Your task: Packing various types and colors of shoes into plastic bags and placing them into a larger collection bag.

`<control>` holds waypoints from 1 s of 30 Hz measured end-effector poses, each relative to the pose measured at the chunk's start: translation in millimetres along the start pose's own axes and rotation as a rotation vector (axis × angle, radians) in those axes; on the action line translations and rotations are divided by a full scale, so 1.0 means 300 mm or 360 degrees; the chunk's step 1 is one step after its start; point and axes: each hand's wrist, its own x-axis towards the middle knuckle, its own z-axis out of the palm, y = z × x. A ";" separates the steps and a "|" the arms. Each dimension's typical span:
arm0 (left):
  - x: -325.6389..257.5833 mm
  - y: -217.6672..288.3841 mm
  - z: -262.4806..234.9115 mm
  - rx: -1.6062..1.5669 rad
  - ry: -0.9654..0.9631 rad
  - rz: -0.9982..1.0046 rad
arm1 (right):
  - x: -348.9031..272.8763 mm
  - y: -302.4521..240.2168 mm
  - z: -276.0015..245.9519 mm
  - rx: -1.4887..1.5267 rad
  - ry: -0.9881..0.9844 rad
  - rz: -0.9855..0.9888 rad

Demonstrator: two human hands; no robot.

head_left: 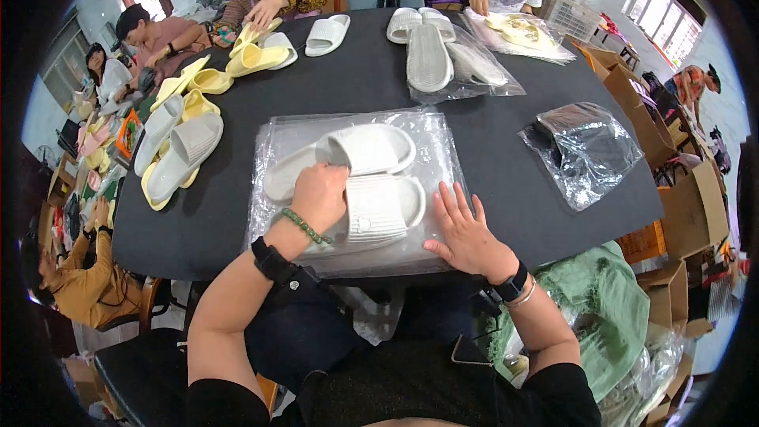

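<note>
Currently the left hand (320, 194) is curled over a pair of white slippers (371, 182), fingers gripping the near slipper where the two overlap. The slippers lie on a clear plastic bag (269, 142) spread flat on the near part of the dark desk (490, 150), one slipper partly atop the other. The right hand (466, 229) rests open, palm down and fingers spread, on the bag just right of the slippers, holding nothing.

Left wrist: green bead bracelet (304, 225) and a black band. Right wrist: black watch (512, 283) and a thin bangle.

Elsewhere on the desk: a crumpled bag with dark contents (585, 150) to the right, well apart; bagged pale slippers (443, 55) at the far side; loose yellow and white slippers (182, 134) along the left edge. Other people sit around the far and left sides, their hands on slippers of their own. Cardboard boxes (680, 213) stand to the right of the desk
</note>
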 end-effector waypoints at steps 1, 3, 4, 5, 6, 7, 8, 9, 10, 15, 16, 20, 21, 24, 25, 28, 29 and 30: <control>-0.006 -0.011 0.027 -0.0008 0.0003 0.0009 | -0.016 0.004 0.004 -0.0007 0.0000 0.0011; -0.013 -0.028 0.039 -0.0092 0.0047 -0.0038 | -0.042 0.007 0.006 -0.0072 -0.0039 0.0106; -0.012 -0.022 0.033 -0.0063 -0.0014 -0.0102 | -0.048 0.009 0.002 -0.0085 -0.0033 0.0112; -0.002 -0.018 0.024 -0.0067 -0.0002 -0.0096 | -0.050 0.011 -0.003 -0.0059 -0.0030 0.0133; 0.003 -0.018 0.018 -0.0085 -0.0012 -0.0100 | -0.043 0.008 -0.010 -0.0022 -0.0031 0.0147; 0.007 -0.019 0.014 -0.0103 -0.0019 -0.0105 | -0.038 0.008 -0.027 -0.0024 -0.0027 0.0143; 0.006 -0.022 0.018 -0.0099 -0.0011 -0.0106 | -0.038 0.008 -0.054 -0.0074 -0.0136 0.0133; 0.002 -0.025 0.027 -0.0087 -0.0017 -0.0106 | -0.031 0.005 -0.083 -0.0124 -0.0243 0.0120; 0.001 -0.028 0.030 -0.0075 -0.0021 -0.0105 | -0.013 0.002 -0.107 -0.0130 -0.0233 0.0112; 0.038 -0.004 -0.008 -0.0049 -0.0127 -0.0124 | 0.060 -0.013 -0.079 0.0038 0.0172 0.0074; 0.054 0.021 -0.013 -0.0067 -0.0108 -0.0112 | 0.053 -0.011 -0.038 0.0029 0.0105 0.0150; 0.166 0.112 -0.049 -0.0101 -0.0084 -0.0054 | 0.042 -0.023 0.049 0.0089 0.0053 0.0173; 0.196 0.125 -0.028 -0.0132 -0.0063 -0.0034 | 0.041 -0.025 0.041 0.0086 0.0045 0.0137; 0.222 0.104 0.084 -0.0148 -0.0035 -0.0038 | 0.059 -0.057 0.020 0.0139 -0.0022 0.0273; 0.212 0.088 0.119 -0.0154 0.0011 -0.0043 | 0.063 -0.063 0.023 0.0145 -0.0025 0.0208; 0.194 0.070 0.151 -0.0118 0.0006 -0.0115 | 0.056 -0.063 -0.007 0.0153 -0.0047 0.0298; 0.181 0.037 0.140 -0.0094 0.0019 -0.0155 | 0.066 -0.062 0.005 0.0157 -0.0048 0.0250; 0.162 0.011 0.134 -0.0097 0.0037 -0.0150 | 0.060 -0.058 0.018 0.0120 0.0004 0.0269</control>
